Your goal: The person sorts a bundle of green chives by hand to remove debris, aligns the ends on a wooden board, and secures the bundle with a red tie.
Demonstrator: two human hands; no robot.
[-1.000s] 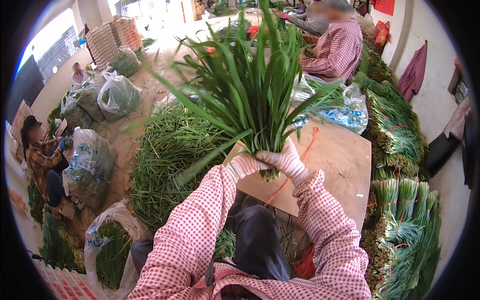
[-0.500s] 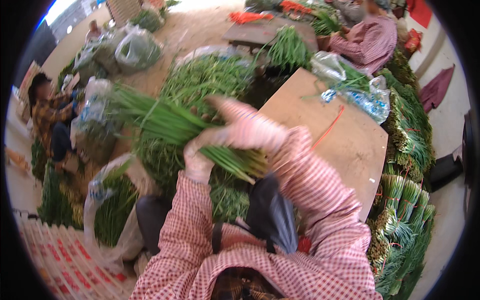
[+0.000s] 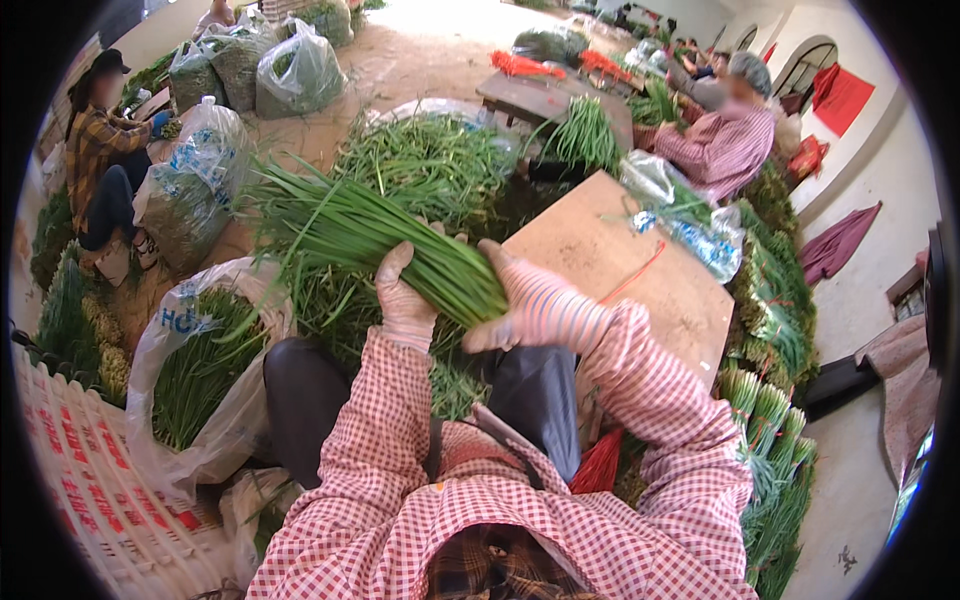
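A thick bunch of garlic chives [image 3: 375, 235] lies slantwise above my lap, its leafy tips toward the far left. My left hand [image 3: 405, 305], in a pale glove, is closed round the bunch near its middle, thumb on top. At the stem end, my right hand [image 3: 540, 305], in a striped glove, wraps the butts between thumb and fingers, covering the cut ends. Beneath and beyond the bunch spreads a heap of loose green leaves [image 3: 430, 165]. To the right of my right hand is a brown board [image 3: 610, 235] with a thin red tie [image 3: 635, 272] on it.
An open plastic bag of chives [image 3: 205, 375] stands at my left, beside a white plastic crate [image 3: 95, 470]. Tied bundles [image 3: 770, 440] are stacked along the right. Co-workers sit at far left [image 3: 100, 150] and far right [image 3: 715, 145]. A low table [image 3: 545, 95] stands ahead.
My right hand has gone from a blurred sweep over the bunch to gripping its stem end. The stem ends that stuck out are now covered. The head view has shifted slightly.
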